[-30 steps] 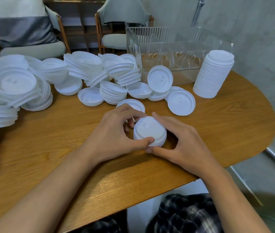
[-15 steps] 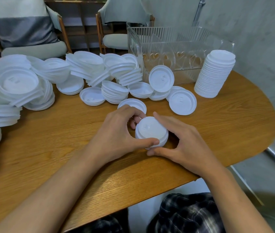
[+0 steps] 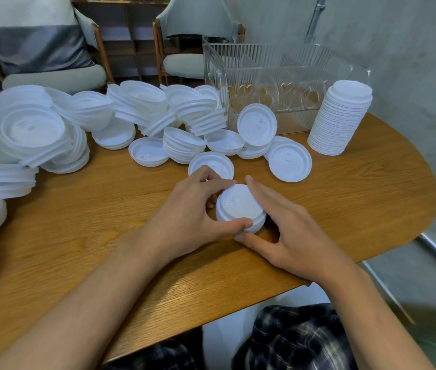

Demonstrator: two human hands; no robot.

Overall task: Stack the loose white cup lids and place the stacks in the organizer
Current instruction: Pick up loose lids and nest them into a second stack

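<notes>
A short stack of white cup lids (image 3: 239, 206) stands on the wooden table (image 3: 91, 225) in front of me. My left hand (image 3: 187, 217) grips its left side, thumb at the near rim and fingers curled over the far rim. My right hand (image 3: 289, 231) lies against the right side with straight fingers, thumb stretched along the table below the stack. The clear ribbed organizer (image 3: 286, 65) stands at the back right and appears to hold nothing. A tall finished lid stack (image 3: 341, 118) stands just right of it.
Loose lids and toppled part-stacks (image 3: 137, 108) cover the table's back and left. Single lids lie close by, one (image 3: 211, 161) behind my left hand and one (image 3: 289, 162) further right. Two chairs (image 3: 51, 49) stand behind the table. The table's rounded edge runs along the right.
Both hands stay around the short stack. My right fingers have come closer onto its right edge; the view has shifted slightly.
</notes>
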